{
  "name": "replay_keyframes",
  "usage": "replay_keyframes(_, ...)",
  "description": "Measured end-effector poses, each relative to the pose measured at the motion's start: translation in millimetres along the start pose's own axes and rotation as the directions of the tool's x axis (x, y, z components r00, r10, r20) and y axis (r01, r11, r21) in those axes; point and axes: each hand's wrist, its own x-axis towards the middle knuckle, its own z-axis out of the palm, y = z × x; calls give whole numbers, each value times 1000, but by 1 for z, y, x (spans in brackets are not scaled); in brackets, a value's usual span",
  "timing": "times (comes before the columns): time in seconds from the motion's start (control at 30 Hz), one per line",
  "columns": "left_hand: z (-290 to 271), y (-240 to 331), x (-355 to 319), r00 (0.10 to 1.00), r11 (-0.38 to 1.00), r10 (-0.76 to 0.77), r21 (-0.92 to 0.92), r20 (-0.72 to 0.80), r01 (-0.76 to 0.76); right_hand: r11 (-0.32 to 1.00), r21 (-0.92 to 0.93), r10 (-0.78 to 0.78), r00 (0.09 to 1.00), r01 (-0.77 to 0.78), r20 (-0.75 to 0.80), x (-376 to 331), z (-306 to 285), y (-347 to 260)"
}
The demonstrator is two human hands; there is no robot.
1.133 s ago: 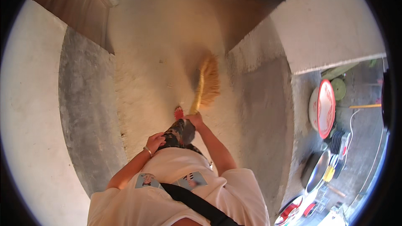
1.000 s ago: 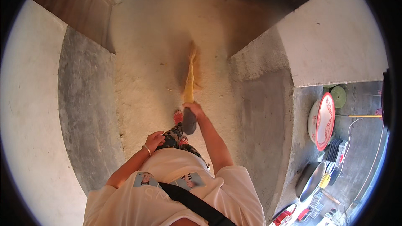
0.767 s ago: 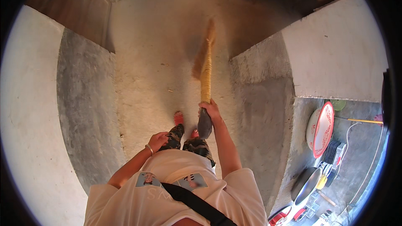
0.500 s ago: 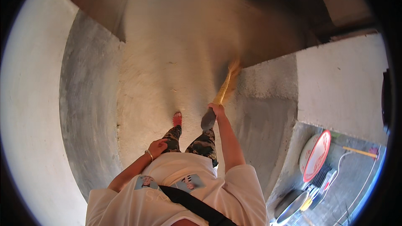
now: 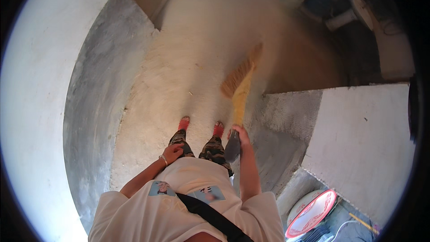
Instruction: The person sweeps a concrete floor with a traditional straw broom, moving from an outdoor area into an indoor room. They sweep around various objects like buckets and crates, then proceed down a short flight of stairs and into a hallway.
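Right hand (image 5: 240,135) is closed around the grey handle end of a yellow straw hand broom (image 5: 239,90), arm stretched forward and down. The broom runs up and away from that hand, its fanned bristle end blurred, over the pale rough concrete floor (image 5: 179,62) just ahead and slightly right of the hand. Left hand (image 5: 172,153) holds nothing, fingers loosely curled, resting against the left thigh of the camouflage-pattern trousers (image 5: 210,148); a thin bracelet sits at its wrist. Two feet in red footwear (image 5: 183,123) stand on the floor between the hands and a bit forward of them, right foot just beside the broom hand. Grey rendered wall (image 5: 94,107) curves well left of the left hand. White plastered wall block (image 5: 363,143) stands to the right of the right hand, with a grey rough step at its base near the broom. Red-rimmed round basin (image 5: 313,213) lies behind and right of the right hand, down low.
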Motion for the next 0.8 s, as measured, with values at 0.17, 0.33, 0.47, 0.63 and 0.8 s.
replay_keyframes(0.17, 44, 5, -14, 999, 999, 23, -42, -23, -24, 928, 231, 333, 930, -294, -154, -7, -30, 6)
replay_keyframes(0.33, 71, -4, -19, 999, 998, 31, -44, -37, -32, 966, -120, 225, 973, -229, -45, 22, -59, -1)
replay_keyframes(0.47, 89, -18, -26, 999, 998, -48, -42, -24, 47, 941, -234, 258, 966, -245, 28, -18, -27, -22)
replay_keyframes(0.63, 101, -32, -35, 995, 991, -100, -85, -7, 99, 801, -539, 369, 923, -260, 103, -61, 25, -16)
replay_keyframes(0.8, 100, -33, -44, 990, 988, -139, -69, -15, 138, 572, -784, 616, 758, -241, 217, -40, 49, 41)
